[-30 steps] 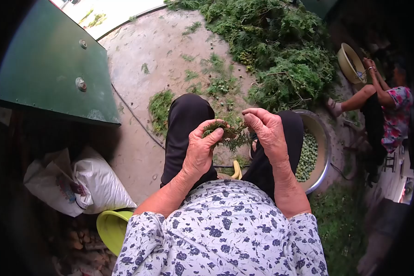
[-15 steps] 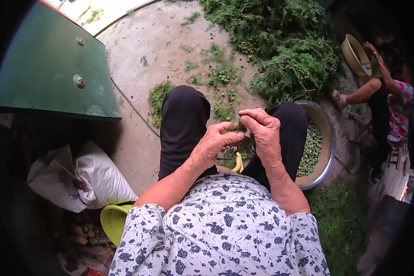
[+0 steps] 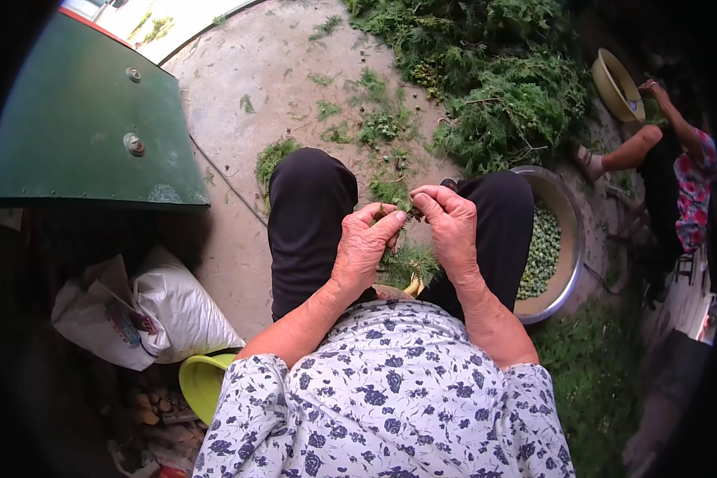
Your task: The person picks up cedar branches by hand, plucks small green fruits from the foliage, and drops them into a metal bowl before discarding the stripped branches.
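Observation:
Between my knees, my left hand (image 3: 362,248) is closed, pinching an evergreen sprig (image 3: 410,264) between thumb and fingers. Its feathery green leaves hang below the hand. My right hand (image 3: 452,231) is level with it, thumb and forefinger pinched together at the top of the sprig; what lies between those fingertips is too small to make out. To the right of my right knee stands a wide metal basin (image 3: 575,253), holding many small green cones (image 3: 540,253). Below my hands, something pale yellow (image 3: 413,285) shows partly behind the sprig.
A large heap of evergreen branches (image 3: 506,107) lies ahead, with loose sprigs (image 3: 382,126) scattered on the concrete floor (image 3: 255,60). At left are a green metal box (image 3: 95,119), white sacks (image 3: 175,307) and a lime basin (image 3: 203,382). Another person (image 3: 693,187) sits at right beside a yellow basin (image 3: 613,84).
My left hand has turned and risen slightly, bringing its fingertips closer to my right hand's. The sprig hangs lower, covering more of the pale yellow thing. The other person's hand has shifted.

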